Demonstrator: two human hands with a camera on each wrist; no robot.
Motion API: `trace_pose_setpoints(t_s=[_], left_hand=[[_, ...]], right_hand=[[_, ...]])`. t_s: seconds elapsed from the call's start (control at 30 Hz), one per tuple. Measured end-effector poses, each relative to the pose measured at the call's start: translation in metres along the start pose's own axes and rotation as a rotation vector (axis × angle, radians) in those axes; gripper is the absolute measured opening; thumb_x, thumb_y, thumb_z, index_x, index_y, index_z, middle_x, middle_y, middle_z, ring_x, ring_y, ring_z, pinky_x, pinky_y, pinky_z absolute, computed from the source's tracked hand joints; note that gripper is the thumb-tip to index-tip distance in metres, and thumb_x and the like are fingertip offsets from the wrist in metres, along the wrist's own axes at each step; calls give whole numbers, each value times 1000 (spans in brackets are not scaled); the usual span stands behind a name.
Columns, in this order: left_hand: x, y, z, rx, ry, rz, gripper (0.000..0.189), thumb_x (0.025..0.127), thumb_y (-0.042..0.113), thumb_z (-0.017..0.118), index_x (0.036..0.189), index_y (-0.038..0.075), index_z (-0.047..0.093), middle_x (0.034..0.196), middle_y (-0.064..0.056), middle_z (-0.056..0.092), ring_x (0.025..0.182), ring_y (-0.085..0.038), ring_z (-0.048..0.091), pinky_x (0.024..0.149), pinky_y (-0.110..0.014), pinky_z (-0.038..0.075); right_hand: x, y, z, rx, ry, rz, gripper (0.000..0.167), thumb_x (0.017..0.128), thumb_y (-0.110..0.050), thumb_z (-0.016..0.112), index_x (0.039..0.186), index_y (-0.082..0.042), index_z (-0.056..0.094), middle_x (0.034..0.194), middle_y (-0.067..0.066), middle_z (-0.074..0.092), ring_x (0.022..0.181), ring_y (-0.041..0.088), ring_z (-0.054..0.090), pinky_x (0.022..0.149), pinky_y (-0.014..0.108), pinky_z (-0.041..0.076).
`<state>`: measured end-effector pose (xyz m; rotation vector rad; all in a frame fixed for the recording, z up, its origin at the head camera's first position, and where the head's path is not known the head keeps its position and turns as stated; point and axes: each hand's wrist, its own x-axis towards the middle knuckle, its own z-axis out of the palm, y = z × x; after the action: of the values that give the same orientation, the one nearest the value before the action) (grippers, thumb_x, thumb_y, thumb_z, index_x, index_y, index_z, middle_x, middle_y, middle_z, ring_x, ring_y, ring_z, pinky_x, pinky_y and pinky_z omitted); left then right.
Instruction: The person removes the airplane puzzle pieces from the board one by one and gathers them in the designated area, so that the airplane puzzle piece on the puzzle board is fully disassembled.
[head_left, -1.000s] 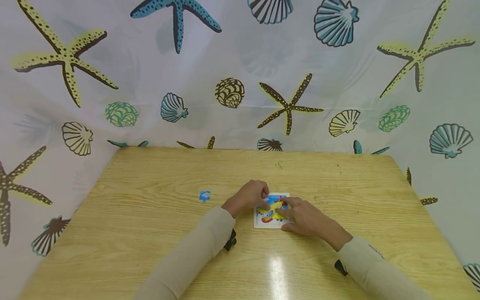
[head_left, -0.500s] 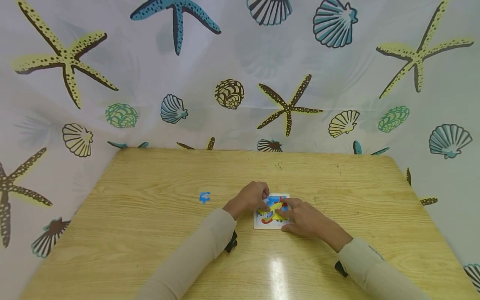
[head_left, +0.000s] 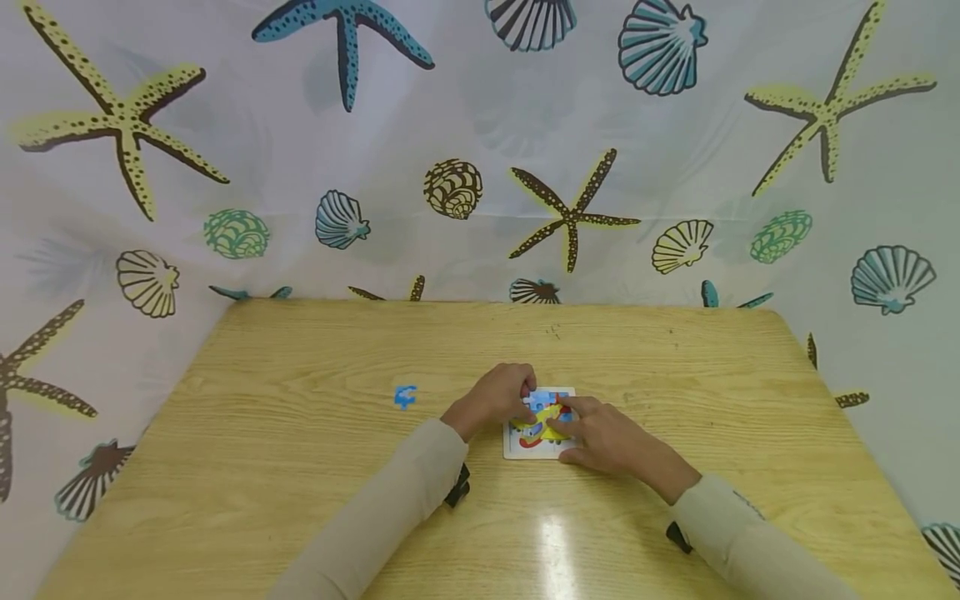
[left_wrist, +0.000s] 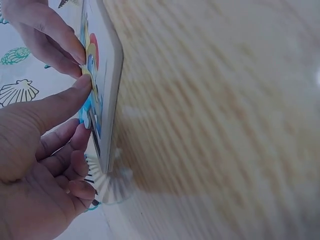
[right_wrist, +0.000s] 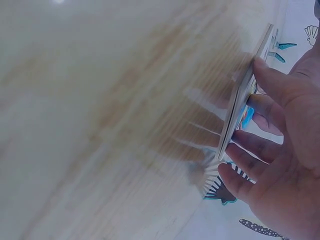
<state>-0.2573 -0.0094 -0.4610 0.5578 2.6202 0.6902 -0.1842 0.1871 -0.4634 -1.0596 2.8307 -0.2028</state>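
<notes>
The jigsaw puzzle (head_left: 525, 455) lies flat on the wooden counter (head_left: 210, 467), just below the centre of the frame in the head view, and both my hands are on it. It has a white border around a yellow plane with a red curve at its lower left and blue sky above. My left hand (head_left: 491, 397) reaches in from the left, fingers curled at the upper left of the puzzle and thumb against the plane. It seems to pinch a light-blue piece (head_left: 537, 399) there, though the left wrist view is dim and my fingers hide part of it. My right hand (head_left: 615, 436) comes in from the right with its fingers spread: the index touches the upper right of the picture, another finger rests on the plane, and the thumb is at the lower right edge.

A loose blue piece (head_left: 405, 397) sits on the counter left of centre, well apart from the puzzle. A black device (head_left: 457, 487) shows under my left wrist. Behind the counter, a pale cloth (head_left: 480, 100) printed with starfish and shells fills the upper frame.
</notes>
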Motion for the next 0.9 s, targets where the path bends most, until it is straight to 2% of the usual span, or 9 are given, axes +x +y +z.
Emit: trace_pose_setpoints(t_s=[0.2, 0.33, 0.47, 0.6, 0.9], left_hand=[[-1, 0, -1, 31, -4, 18, 38, 75, 23, 81, 105, 11, 60, 86, 0, 54, 81, -15, 49, 71, -27, 41], [-1, 0, -1, 56, 25, 39, 30, 80, 23, 76, 105, 10, 65, 86, 1, 57, 79, -14, 51, 71, -26, 43], [-2, 0, -2, 73, 84, 75, 16, 89, 20, 67, 100, 10, 69, 87, 1, 63, 77, -12, 53, 72, -25, 45], [-3, 0, -3, 79, 127, 99, 10, 92, 18, 62, 93, 11, 70, 87, 1, 66, 75, -11, 54, 72, -25, 47], [-6, 5, -7, 91, 138, 92, 11, 92, 19, 62, 86, 13, 70, 81, 3, 64, 72, -11, 52, 68, -26, 44]], right_hand=[[0, -1, -1, -2, 0, -5, 49, 89, -39, 64, 130, -14, 59, 137, 23, 50, 128, 38, 47, 100, 50, 43], [1, -2, -1, -3, 4, -6, 49, 88, -39, 64, 130, -13, 59, 138, 23, 50, 128, 37, 47, 99, 50, 43], [1, -2, -1, -10, 17, -12, 48, 88, -38, 65, 129, -13, 60, 138, 23, 50, 127, 37, 47, 97, 50, 45], [1, -2, -1, -12, 20, -13, 47, 88, -36, 65, 129, -13, 60, 137, 24, 50, 127, 37, 47, 96, 51, 45], [0, -2, -3, 13, 8, -5, 48, 88, -37, 65, 129, -12, 60, 138, 24, 49, 129, 37, 45, 99, 51, 43]])
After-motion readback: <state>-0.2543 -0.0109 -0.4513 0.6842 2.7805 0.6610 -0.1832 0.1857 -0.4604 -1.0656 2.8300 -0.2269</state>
